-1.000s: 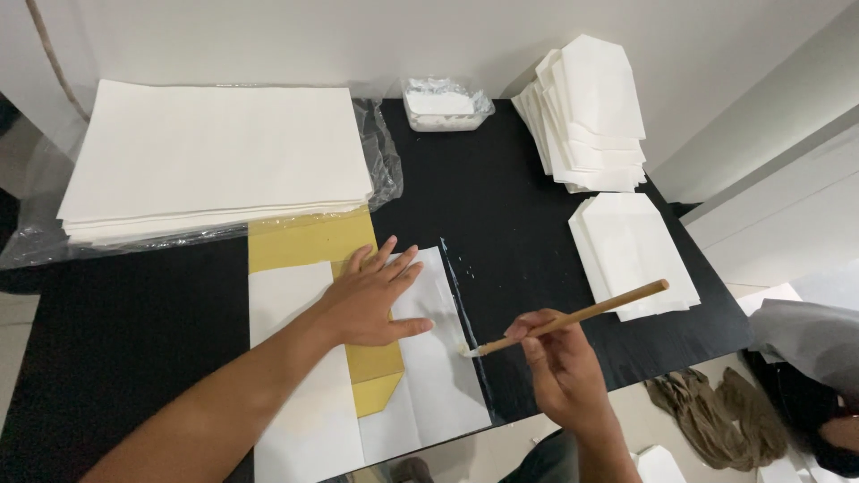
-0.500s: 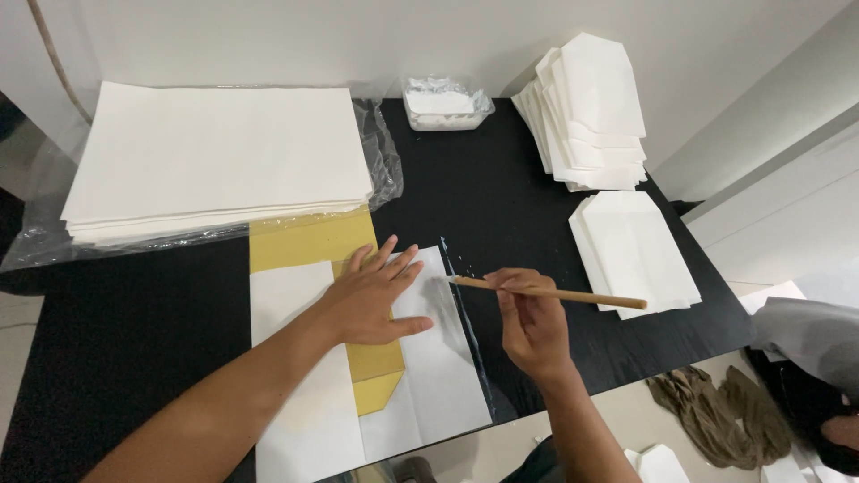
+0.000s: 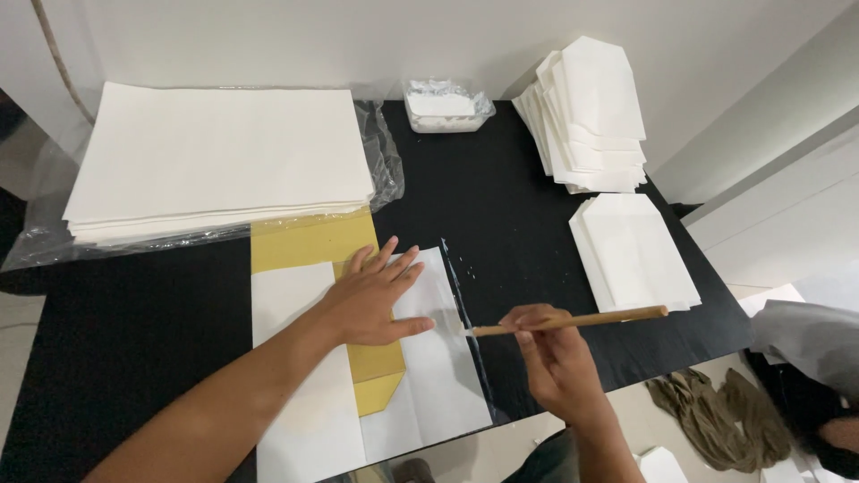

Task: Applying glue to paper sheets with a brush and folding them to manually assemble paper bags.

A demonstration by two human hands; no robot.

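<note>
The wooden-handled brush (image 3: 569, 320) now lies nearly level with its tip at the right edge of the folded white sheet (image 3: 429, 358), lower along that edge than half a second ago, when the tip touched near the sheet's upper corner; a second ago the handle angled up to the right. The right hand (image 3: 555, 353) is closed around the handle near its tip end, fingers curled over it, just right of the sheet. The left hand (image 3: 376, 300) has stayed put, open and flat with fingers spread, pressing the sheet down where it overlaps a mustard-yellow template (image 3: 309, 241) with a pointed lower end. A glossy wet streak runs along the sheet's right edge on the matte black table (image 3: 134, 331). Behind the left hand sits a thick stack of plain white paper (image 3: 215, 156) on crinkled clear plastic wrap. At the back stands a small clear tub of white paste (image 3: 445, 107). To the right are two piles of finished white envelopes, a tall fanned one (image 3: 591, 116) and a lower one (image 3: 631, 250).
</note>
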